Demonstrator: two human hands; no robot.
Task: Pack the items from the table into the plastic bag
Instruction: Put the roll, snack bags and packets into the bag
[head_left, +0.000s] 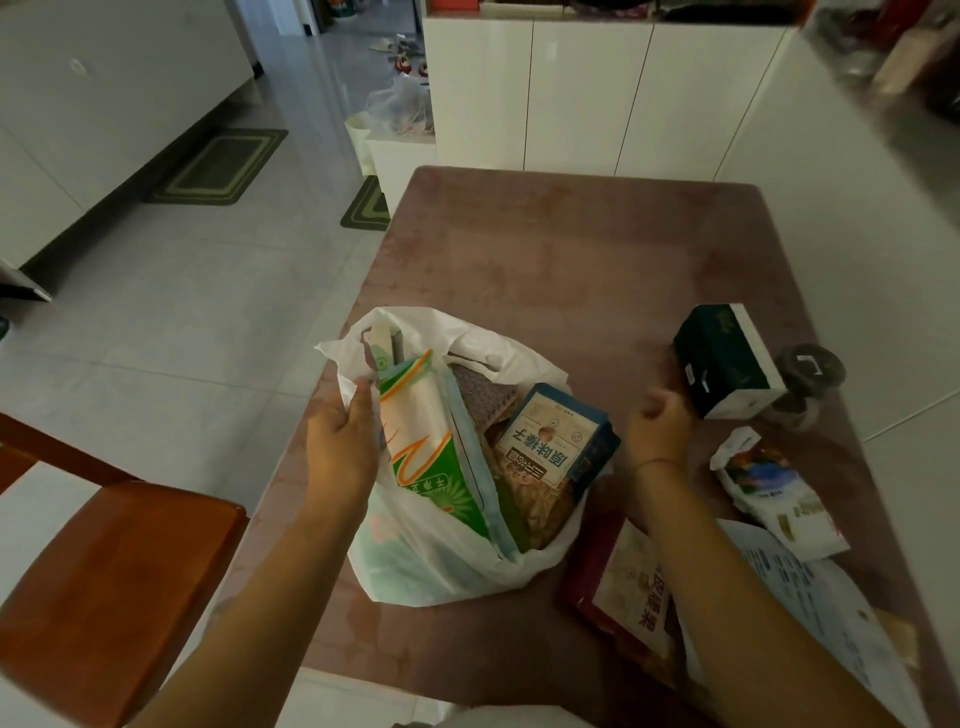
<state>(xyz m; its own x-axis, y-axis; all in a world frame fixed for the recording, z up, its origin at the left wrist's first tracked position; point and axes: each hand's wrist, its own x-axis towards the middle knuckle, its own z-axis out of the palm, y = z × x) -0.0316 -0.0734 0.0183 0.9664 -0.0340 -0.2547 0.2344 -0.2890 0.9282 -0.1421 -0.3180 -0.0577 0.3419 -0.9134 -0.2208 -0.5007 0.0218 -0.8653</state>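
A white plastic bag stands open on the brownish table. Inside it are a green and white pack, a blue snack packet and other items behind them. My left hand grips the bag's left rim. My right hand hovers with curled fingers just left of a dark green box, holding nothing that I can see. A dark round jar lies behind the box. A white pouch, a red box and a clear printed bag lie at the right.
A wooden chair stands to my left, close to the table edge. White cabinets rise beyond the table's far end. Floor mats and a bag with boxes are on the tiled floor.
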